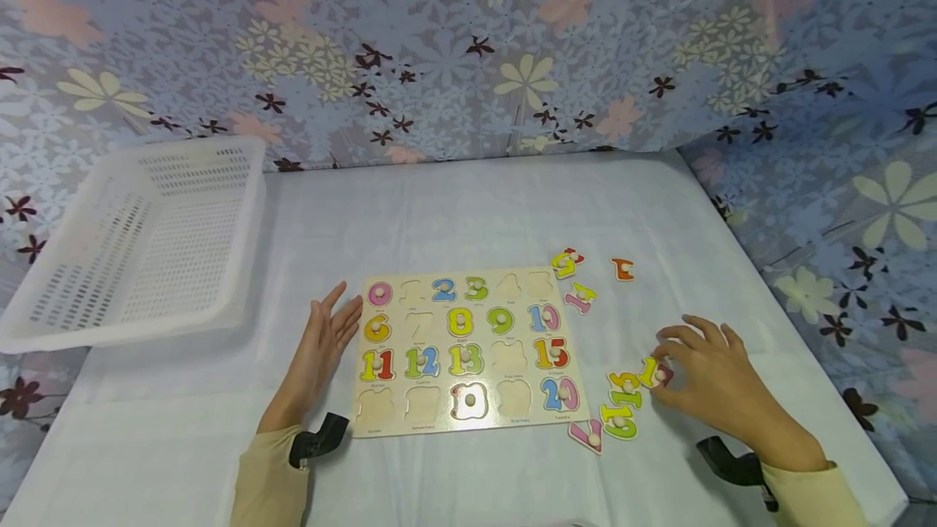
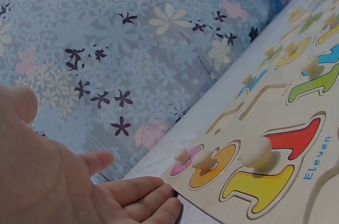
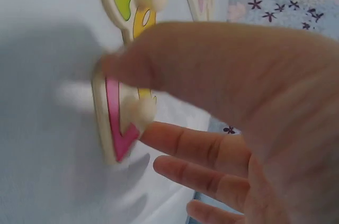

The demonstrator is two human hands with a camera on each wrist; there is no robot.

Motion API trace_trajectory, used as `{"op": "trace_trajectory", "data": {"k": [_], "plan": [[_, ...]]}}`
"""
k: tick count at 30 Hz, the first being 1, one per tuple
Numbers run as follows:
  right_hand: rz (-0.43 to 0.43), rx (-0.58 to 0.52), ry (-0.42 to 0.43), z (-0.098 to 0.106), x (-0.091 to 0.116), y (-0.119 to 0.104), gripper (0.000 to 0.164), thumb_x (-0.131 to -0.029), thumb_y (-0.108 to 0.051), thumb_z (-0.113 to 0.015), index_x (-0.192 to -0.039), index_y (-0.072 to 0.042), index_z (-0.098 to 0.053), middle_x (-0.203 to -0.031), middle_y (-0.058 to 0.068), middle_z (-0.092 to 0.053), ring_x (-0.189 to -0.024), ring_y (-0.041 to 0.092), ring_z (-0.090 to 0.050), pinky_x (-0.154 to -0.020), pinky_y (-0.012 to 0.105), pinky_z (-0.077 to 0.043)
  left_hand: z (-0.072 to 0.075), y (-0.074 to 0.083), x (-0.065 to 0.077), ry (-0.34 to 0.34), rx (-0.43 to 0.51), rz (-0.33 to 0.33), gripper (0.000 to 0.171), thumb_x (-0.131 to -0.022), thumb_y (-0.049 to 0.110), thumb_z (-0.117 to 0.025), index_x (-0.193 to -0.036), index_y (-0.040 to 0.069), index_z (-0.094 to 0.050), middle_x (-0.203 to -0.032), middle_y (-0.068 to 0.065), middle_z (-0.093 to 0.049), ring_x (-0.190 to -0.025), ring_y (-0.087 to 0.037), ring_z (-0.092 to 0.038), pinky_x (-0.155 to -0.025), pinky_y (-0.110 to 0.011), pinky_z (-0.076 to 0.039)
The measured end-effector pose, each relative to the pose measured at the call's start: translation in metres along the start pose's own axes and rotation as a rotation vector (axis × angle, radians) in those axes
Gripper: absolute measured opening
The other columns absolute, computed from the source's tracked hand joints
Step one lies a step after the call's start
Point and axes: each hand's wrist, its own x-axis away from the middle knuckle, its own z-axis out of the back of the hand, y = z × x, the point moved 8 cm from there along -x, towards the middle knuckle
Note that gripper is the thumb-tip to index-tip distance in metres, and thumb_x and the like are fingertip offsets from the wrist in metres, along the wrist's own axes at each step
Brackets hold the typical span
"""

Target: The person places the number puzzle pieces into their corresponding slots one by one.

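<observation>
My right hand (image 1: 721,389) pinches a two-digit number puzzle piece (image 1: 648,372) at the right of the board, thumb and fingers at its edges. In the right wrist view, the thumb covers part of this piece's face, while a pink stroke (image 3: 115,121) and its wooden knob (image 3: 140,110) show. My left hand (image 1: 322,344) has its fingers extended, fingertips right at the left edge of the wooden number puzzle board (image 1: 410,429). Several numbers sit in the board, such as the yellow-and-red eleven (image 2: 265,176); other recesses are bare.
Loose number pieces lie right of the board: a pink seven (image 1: 588,436), a yellow-and-green piece (image 1: 619,421), an orange-and-green piece (image 1: 625,389), a pink-and-yellow piece (image 1: 580,298), a yellow five (image 1: 564,265) and an orange one (image 1: 623,269). A white plastic basket (image 1: 245,267) stands at the back left.
</observation>
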Motion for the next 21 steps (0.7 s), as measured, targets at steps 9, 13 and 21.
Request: {"op": "trace_trajectory", "data": {"k": [9, 13, 21], "plan": [[0.05, 0.016, 0.019, 0.005, -0.008, -0.004, 0.036, -0.059, -0.024, -0.089, -0.089, -0.011, -0.073, -0.098, 0.013, -0.066, -0.108, 0.044, -0.049, -0.093, 0.078, -0.024, 0.001, -0.001, 0.001, 0.003, 0.002, 0.001, 0.064, -0.104, 0.05, -0.01, -0.156, 0.014, -0.004, -0.157, -0.018, -0.02, -0.144, -0.026, -0.021, -0.117, -0.035, -0.019], [0.101, -0.03, 0.069, 0.012, -0.021, -0.013, 0.037, -0.062, -0.021, -0.088, -0.094, -0.01, -0.073, -0.1, 0.012, -0.068, -0.115, 0.043, -0.048, -0.101, 0.077, -0.014, 0.001, -0.002, 0.0, -0.004, 0.018, -0.003, 0.068, -0.103, 0.054, -0.012, -0.156, 0.014, -0.003, -0.157, -0.019, -0.019, -0.144, -0.027, -0.02, -0.117, -0.035, -0.018], [0.28, -0.104, 0.083, 0.007, -0.065, -0.076, 0.038, -0.068, -0.021, -0.086, -0.101, -0.009, -0.071, -0.11, 0.008, -0.065, -0.126, 0.04, -0.041, -0.109, 0.07, -0.007, 0.002, -0.001, -0.001, -0.022, 0.043, -0.013, 0.067, -0.103, 0.053, -0.011, -0.156, 0.013, -0.003, -0.157, -0.019, -0.018, -0.144, -0.027, -0.019, -0.117, -0.036, -0.018]]}}
